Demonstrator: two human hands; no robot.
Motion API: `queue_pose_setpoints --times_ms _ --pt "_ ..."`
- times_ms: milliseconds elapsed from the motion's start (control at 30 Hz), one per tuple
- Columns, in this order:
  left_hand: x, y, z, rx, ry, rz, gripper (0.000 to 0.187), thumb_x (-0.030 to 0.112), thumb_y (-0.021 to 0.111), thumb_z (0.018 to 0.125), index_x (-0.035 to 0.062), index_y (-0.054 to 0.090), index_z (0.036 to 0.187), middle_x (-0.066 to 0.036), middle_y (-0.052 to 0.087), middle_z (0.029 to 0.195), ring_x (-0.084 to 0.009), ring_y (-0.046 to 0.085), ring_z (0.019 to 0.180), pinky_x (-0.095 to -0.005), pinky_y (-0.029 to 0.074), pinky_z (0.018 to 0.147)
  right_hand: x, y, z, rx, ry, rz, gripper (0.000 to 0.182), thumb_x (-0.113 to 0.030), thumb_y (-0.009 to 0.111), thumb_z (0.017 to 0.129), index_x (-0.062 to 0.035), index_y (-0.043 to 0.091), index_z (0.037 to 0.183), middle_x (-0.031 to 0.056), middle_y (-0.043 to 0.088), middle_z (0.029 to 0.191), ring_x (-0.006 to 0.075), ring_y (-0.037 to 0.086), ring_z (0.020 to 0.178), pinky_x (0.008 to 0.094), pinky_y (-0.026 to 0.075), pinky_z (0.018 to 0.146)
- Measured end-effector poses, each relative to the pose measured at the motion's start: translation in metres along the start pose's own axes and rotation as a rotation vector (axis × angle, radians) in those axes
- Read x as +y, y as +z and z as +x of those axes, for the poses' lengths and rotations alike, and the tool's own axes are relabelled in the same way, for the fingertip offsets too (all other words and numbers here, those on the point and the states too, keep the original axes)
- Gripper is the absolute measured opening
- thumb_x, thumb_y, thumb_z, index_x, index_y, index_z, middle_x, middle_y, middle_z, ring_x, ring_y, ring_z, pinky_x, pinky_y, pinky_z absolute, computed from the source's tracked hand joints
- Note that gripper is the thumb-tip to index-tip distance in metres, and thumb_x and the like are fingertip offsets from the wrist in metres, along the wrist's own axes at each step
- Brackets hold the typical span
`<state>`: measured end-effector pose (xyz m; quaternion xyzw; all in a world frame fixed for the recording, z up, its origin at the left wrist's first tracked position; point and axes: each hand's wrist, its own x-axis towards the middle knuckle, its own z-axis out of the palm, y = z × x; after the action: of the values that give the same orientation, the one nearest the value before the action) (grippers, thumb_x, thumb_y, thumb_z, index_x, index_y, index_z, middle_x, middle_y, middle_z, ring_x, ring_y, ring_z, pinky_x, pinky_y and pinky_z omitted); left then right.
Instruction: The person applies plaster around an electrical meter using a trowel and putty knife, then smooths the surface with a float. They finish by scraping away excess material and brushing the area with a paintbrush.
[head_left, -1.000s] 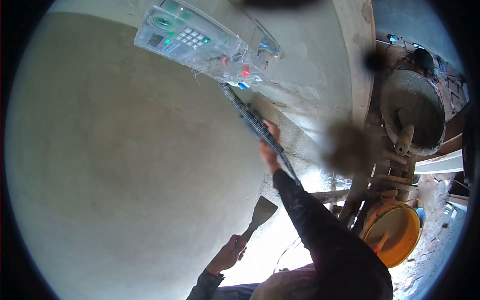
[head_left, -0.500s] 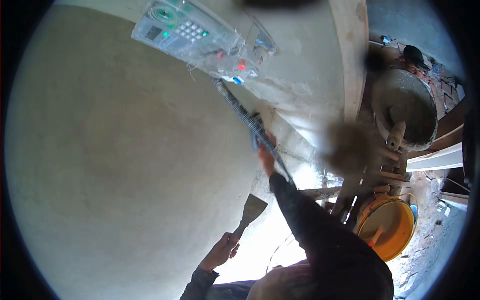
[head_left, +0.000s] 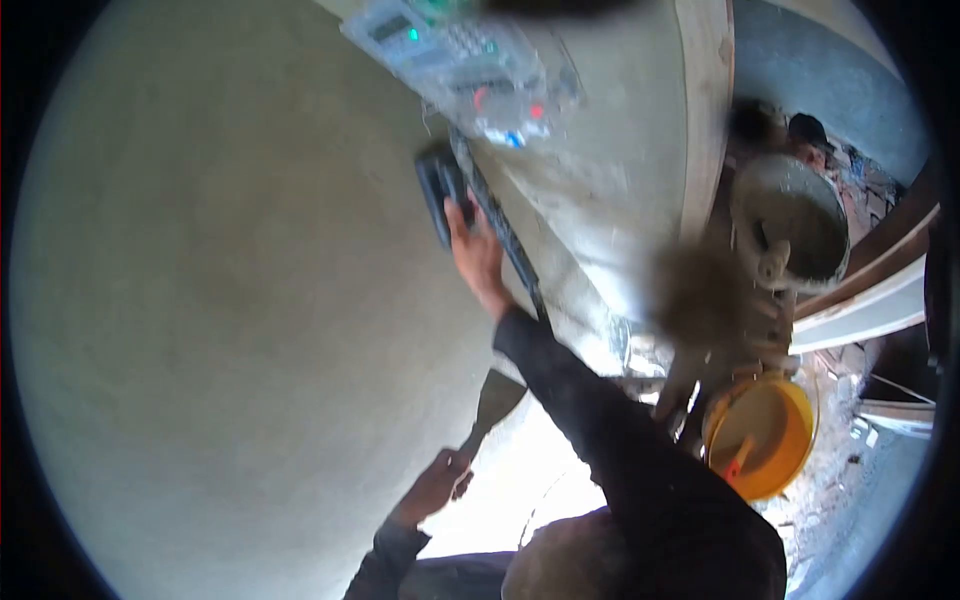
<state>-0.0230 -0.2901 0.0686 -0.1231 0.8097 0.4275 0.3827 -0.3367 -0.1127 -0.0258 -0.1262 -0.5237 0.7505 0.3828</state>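
Note:
In the head view, my left hand (head_left: 432,487) is closed on the handle of a putty knife (head_left: 497,402), its wide blade angled up and away. My right hand (head_left: 478,250) reaches up, its fingers round the handle of a dark plastering float (head_left: 432,190) held against the grey plastered wall (head_left: 230,280). Just right of that hand a corrugated conduit (head_left: 500,222) runs down from a plastic-wrapped meter box (head_left: 450,60). Part of the float's handle is hidden by my fingers.
At the right stands a round pan (head_left: 800,200) of grey mortar with a wooden-handled tool in it. Below it is a yellow bucket (head_left: 803,440) holding a red-handled tool. A wooden frame edge (head_left: 708,110) runs along the upper right. Dark blurs cover parts of the view.
My right hand and the float have moved up and left, from behind the conduit onto the open wall. My left hand with the putty knife has shifted slightly left. The view has shifted too.

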Motion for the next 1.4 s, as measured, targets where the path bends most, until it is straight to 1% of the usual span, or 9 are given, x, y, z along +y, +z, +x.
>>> queue_pose_setpoints --times_ms 67,167,200,500,700,767,1100,1267,1400 --pt "-0.002 0.002 -0.003 -0.017 0.045 -0.081 0.029 0.035 0.048 0.108 0.0061 0.05 0.106 -0.002 0.055 0.082 -0.0097 0.051 0.07 -0.0271 0.044 0.062 -0.032 -0.021 0.027 -0.111 0.087 -0.368 0.044 -0.028 0.063 0.1 -0.0032 0.056 0.135 0.0124 0.062 0.128 0.0252 0.058 0.12 0.042 0.042 0.107" --pt "-0.021 -0.01 0.006 -0.083 0.031 -0.182 0.025 0.032 0.052 0.107 0.007 0.05 0.107 -0.003 0.057 0.082 -0.0106 0.053 0.069 -0.0271 0.044 0.059 0.207 -0.021 -0.038 -0.268 -0.243 -0.426 0.025 -0.031 0.06 0.099 -0.0075 0.061 0.107 0.0186 0.065 0.112 0.0253 0.064 0.105 0.0417 0.049 0.091" --pt "-0.024 -0.012 0.02 -0.063 0.001 -0.265 0.025 0.032 0.054 0.106 0.008 0.049 0.108 -0.005 0.057 0.08 -0.0116 0.054 0.067 -0.0271 0.043 0.057 0.071 -0.045 -0.049 -0.419 0.42 -0.288 0.031 -0.037 0.064 0.097 -0.0066 0.061 0.096 0.0144 0.069 0.096 0.0247 0.067 0.094 0.04 0.051 0.079" --pt "-0.022 -0.011 0.04 -0.019 0.011 0.013 0.024 0.03 0.051 0.105 0.0063 0.049 0.101 -0.003 0.055 0.074 -0.0115 0.051 0.057 -0.0282 0.043 0.051 -0.223 -0.191 -0.067 -0.786 0.36 -0.054 0.035 -0.034 0.066 0.094 -0.0019 0.056 0.105 0.0103 0.063 0.086 0.0206 0.06 0.077 0.0373 0.049 0.07" --pt "-0.027 -0.018 0.048 -0.039 0.058 0.022 0.025 0.03 0.052 0.104 0.0053 0.049 0.101 -0.004 0.055 0.073 -0.0115 0.051 0.057 -0.0281 0.042 0.049 -0.379 -0.368 -0.024 -0.787 0.007 -1.277 0.04 -0.038 0.065 0.088 -0.0026 0.068 0.107 0.0201 0.071 0.091 0.0352 0.07 0.082 0.0459 0.055 0.076" --pt "-0.026 -0.019 0.05 -0.054 0.06 0.093 0.026 0.03 0.052 0.104 0.0048 0.048 0.101 -0.004 0.055 0.073 -0.0116 0.052 0.056 -0.0284 0.043 0.049 -0.402 -0.388 -0.025 -0.761 0.478 -1.883 0.035 -0.044 0.063 0.085 -0.0132 0.078 0.092 0.014 0.074 0.09 0.0342 0.073 0.083 0.0459 0.057 0.078" --pt "-0.023 -0.018 0.054 -0.056 0.078 0.143 0.025 0.029 0.051 0.105 0.0048 0.048 0.101 -0.003 0.056 0.073 -0.0103 0.052 0.056 -0.028 0.044 0.05 -0.24 -0.488 -0.071 -0.666 0.504 -1.651 0.048 -0.046 0.057 0.087 -0.0014 0.074 0.093 0.0242 0.072 0.097 0.04 0.07 0.093 0.0481 0.055 0.086" --pt "-0.03 -0.022 0.05 -0.05 0.06 0.11 0.027 0.032 0.051 0.104 0.0062 0.048 0.101 -0.001 0.056 0.073 -0.0093 0.052 0.057 -0.0276 0.043 0.051 -0.179 -0.563 -0.065 -1.246 0.055 -1.715 0.032 -0.025 0.051 0.092 -0.0019 0.073 0.094 0.0242 0.072 0.09 0.0363 0.072 0.089 0.0478 0.055 0.084" --pt "-0.021 -0.02 0.046 -0.008 0.072 0.17 0.026 0.033 0.051 0.104 0.007 0.048 0.102 0.0 0.055 0.072 -0.0087 0.051 0.057 -0.0269 0.042 0.051 -0.202 -0.536 -0.063 -1.231 0.179 -1.814 0.029 -0.02 0.05 0.091 -0.0025 0.072 0.099 0.0246 0.071 0.088 0.0339 0.072 0.088 0.0476 0.055 0.084"
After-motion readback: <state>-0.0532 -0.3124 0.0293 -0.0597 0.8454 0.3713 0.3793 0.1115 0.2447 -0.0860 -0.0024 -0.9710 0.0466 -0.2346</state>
